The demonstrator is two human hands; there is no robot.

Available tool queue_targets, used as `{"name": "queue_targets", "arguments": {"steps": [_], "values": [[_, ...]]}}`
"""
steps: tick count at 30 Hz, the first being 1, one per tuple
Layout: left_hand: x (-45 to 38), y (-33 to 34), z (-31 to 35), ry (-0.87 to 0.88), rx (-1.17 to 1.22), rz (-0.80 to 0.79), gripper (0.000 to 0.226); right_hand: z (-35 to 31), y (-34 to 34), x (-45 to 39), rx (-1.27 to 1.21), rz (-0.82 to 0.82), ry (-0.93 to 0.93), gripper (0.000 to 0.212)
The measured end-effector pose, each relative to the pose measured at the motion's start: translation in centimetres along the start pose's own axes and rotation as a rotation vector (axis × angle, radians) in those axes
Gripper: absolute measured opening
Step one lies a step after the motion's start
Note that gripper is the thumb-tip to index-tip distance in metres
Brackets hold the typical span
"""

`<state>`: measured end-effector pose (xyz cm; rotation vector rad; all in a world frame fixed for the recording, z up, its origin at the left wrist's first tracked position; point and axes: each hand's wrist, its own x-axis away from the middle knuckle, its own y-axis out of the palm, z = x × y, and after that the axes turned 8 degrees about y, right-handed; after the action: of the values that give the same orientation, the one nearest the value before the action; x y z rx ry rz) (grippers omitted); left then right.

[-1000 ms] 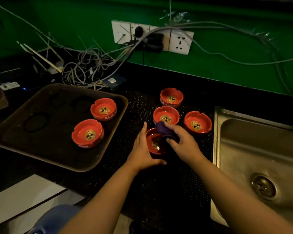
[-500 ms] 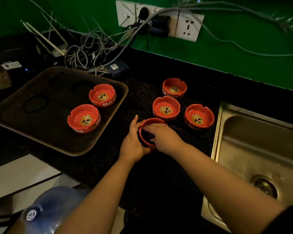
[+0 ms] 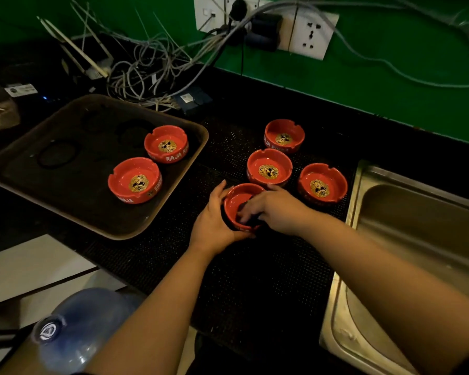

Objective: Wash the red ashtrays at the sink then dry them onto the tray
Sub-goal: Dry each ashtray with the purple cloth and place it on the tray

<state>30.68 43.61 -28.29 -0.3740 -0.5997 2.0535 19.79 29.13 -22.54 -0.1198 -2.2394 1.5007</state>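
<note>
My left hand [image 3: 214, 220] grips a red ashtray [image 3: 237, 197], tilted toward me over the black mat. My right hand [image 3: 275, 209] presses a dark cloth [image 3: 251, 220] inside it; the cloth is mostly hidden by my fingers. Three more red ashtrays stand on the mat just behind: one in the middle [image 3: 269, 167], one at the back [image 3: 284, 135], one near the sink [image 3: 322, 184]. Two red ashtrays [image 3: 135, 180] [image 3: 166, 143] sit in the brown tray [image 3: 73, 193] to the left.
A steel sink [image 3: 406, 239] lies at the right. A tangle of cables [image 3: 146, 69] and wall sockets [image 3: 309, 31] fill the back against the green wall. A blue water bottle [image 3: 73, 328] stands below the counter edge at the lower left.
My right hand pushed the purple cloth down into the ashtray, and my left hand tipped the ashtray up on its side. The view shifted downward.
</note>
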Motion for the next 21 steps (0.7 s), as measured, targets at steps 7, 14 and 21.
{"name": "queue_targets", "arguments": {"steps": [7, 14, 21], "values": [[-0.3, 0.0, 0.0, -0.013, -0.026, 0.016, 0.113, -2.3, 2.4, -1.0, -0.017, 0.219, 0.075, 0.047], [-0.2, 0.0, 0.0, 0.016, -0.026, 0.016, 0.112, -0.9, 0.5, 0.7, 0.367, 0.142, 0.058, 0.052], [0.0, 0.2, 0.2, 0.083, -0.184, 0.034, 0.102, -2.7, 1.6, 1.4, -0.012, 0.061, 0.155, 0.046]]}}
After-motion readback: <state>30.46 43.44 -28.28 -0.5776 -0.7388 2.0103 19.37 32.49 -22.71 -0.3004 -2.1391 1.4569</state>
